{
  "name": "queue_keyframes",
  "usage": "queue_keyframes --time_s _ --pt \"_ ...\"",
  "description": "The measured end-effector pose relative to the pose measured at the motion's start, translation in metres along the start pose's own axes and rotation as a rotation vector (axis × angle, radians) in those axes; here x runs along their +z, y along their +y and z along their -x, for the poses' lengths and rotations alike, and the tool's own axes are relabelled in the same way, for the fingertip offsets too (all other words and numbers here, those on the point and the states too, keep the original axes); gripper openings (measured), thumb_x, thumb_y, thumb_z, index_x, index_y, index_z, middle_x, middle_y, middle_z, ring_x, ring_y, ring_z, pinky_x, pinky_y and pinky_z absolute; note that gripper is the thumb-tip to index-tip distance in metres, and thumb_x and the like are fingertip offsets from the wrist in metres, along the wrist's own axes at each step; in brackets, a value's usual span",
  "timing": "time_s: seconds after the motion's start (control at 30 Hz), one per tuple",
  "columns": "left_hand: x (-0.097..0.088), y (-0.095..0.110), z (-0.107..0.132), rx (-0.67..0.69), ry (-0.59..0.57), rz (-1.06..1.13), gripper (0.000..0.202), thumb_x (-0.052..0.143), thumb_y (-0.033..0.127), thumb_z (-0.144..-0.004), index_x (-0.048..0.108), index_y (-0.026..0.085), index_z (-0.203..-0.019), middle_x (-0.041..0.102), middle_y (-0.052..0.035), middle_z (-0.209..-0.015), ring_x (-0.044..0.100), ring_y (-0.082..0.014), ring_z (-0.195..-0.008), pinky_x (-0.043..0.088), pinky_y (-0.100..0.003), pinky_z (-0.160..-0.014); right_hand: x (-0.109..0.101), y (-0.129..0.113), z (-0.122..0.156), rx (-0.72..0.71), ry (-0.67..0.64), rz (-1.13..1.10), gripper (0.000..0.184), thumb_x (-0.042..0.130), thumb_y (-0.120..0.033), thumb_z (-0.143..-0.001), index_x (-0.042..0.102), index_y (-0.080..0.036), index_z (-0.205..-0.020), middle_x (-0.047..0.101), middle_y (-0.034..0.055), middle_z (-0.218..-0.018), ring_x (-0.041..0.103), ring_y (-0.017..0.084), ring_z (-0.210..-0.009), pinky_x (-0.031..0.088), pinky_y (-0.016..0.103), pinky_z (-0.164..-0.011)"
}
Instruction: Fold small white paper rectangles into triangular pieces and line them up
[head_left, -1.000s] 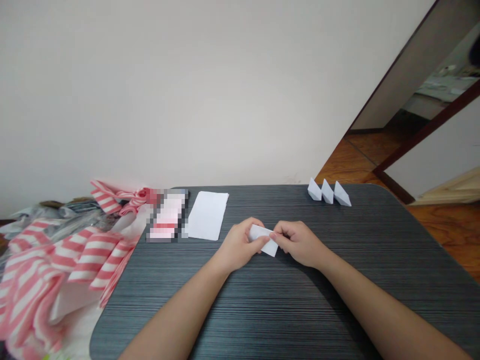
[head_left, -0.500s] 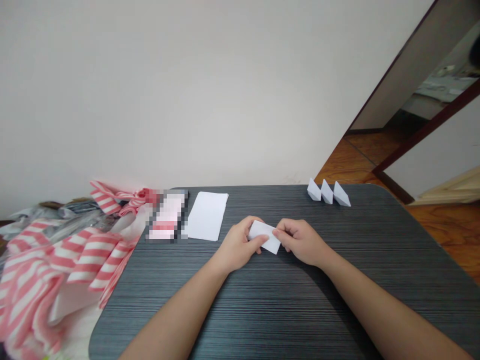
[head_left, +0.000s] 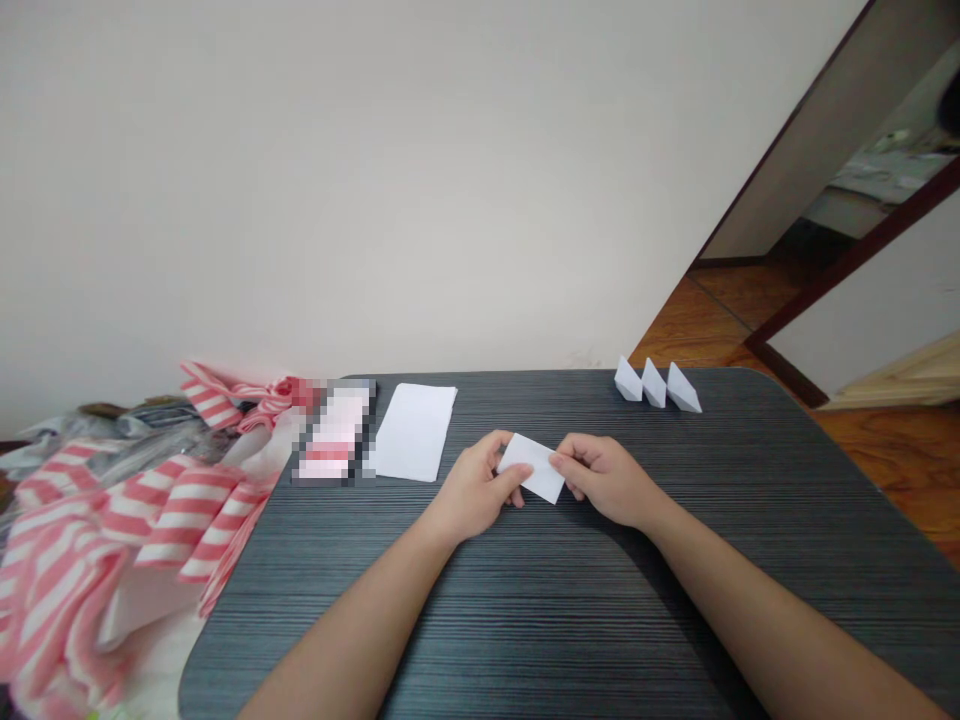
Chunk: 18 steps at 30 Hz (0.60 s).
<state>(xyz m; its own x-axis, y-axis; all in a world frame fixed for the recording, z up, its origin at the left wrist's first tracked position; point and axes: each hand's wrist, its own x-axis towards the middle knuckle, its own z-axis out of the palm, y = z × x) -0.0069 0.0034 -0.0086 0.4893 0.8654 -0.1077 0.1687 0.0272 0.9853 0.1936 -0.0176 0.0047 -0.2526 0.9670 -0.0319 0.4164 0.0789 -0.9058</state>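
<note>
White paper, folded into a small rectangle (head_left: 534, 467), shows more of its broad face than in the earlier frames, lying flatter and tilted, its right corner dipping toward the table, and the two hands sit slightly further apart on either side of it. The left hand (head_left: 474, 488) pinches the paper's left end, its thumb laid across the top and its other fingers curled closed behind. The right hand (head_left: 604, 479) grips the right end between thumb and bent fingertips. The paper hovers just above a dark grey table (head_left: 600, 625) with a fine, ridged, horizontal grain and rounded corners. Beyond the hands lies a flat white paper sheet (head_left: 414, 432), beside a pixelated, blurred packet (head_left: 334, 430). Three small folded paper wedges (head_left: 656, 385) stand in a row near the far edge. Crumpled pink-and-white striped wrapping (head_left: 142, 540) heaps past the left edge, over a glossy wooden floor (head_left: 712, 320)
</note>
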Motion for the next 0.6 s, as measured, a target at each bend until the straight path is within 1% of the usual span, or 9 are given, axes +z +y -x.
queue_keyframes --time_s 0.13,0.3,0.5,0.6 --pt "-0.0007 -0.0012 -0.0003 0.009 -0.019 0.042 0.025 0.054 0.034 -0.084 0.051 0.017 -0.101 0.062 -0.0004 -0.061 0.059 -0.0119 -0.052 0.04 -0.019 -0.048 0.0019 0.0007 -0.0004 0.009 -0.015 -0.035 0.025 0.049 -0.032 -0.088 0.052 -0.017 -0.068 0.05 -0.0039 -0.051 0.046 0.01 -0.046 0.035 0.021 -0.049" --pt "-0.0008 -0.0011 -0.0006 0.008 -0.005 0.025 0.029 0.054 0.035 -0.084 0.05 0.017 -0.106 0.06 0.0005 -0.058 0.058 -0.012 -0.05 0.039 -0.019 -0.047 0.0011 0.0038 -0.0009 0.01 0.009 -0.049 0.027 0.049 -0.033 -0.088 0.05 -0.018 -0.066 0.05 -0.0043 -0.051 0.045 0.009 -0.047 0.035 0.022 -0.049" --pt "-0.0017 0.0008 -0.0004 0.007 -0.034 0.08 0.024 0.052 0.033 -0.085 0.049 0.016 -0.103 0.063 -0.0011 -0.064 0.058 -0.0108 -0.051 0.04 -0.019 -0.047 0.002 0.0068 -0.0019 0.022 0.016 -0.065 0.027 0.049 -0.034 -0.088 0.049 -0.018 -0.066 0.049 -0.0046 -0.05 0.044 0.009 -0.046 0.035 0.022 -0.05" --pt "-0.0018 0.0012 -0.0002 0.015 -0.038 0.113 0.03 0.053 0.031 -0.085 0.046 0.017 -0.11 0.062 -0.0004 -0.064 0.057 -0.0107 -0.05 0.041 -0.02 -0.047 0.0021 0.0063 -0.0021 0.026 0.014 -0.076 0.028 0.048 -0.034 -0.089 0.049 -0.018 -0.066 0.05 -0.0045 -0.05 0.044 0.009 -0.046 0.034 0.022 -0.049"
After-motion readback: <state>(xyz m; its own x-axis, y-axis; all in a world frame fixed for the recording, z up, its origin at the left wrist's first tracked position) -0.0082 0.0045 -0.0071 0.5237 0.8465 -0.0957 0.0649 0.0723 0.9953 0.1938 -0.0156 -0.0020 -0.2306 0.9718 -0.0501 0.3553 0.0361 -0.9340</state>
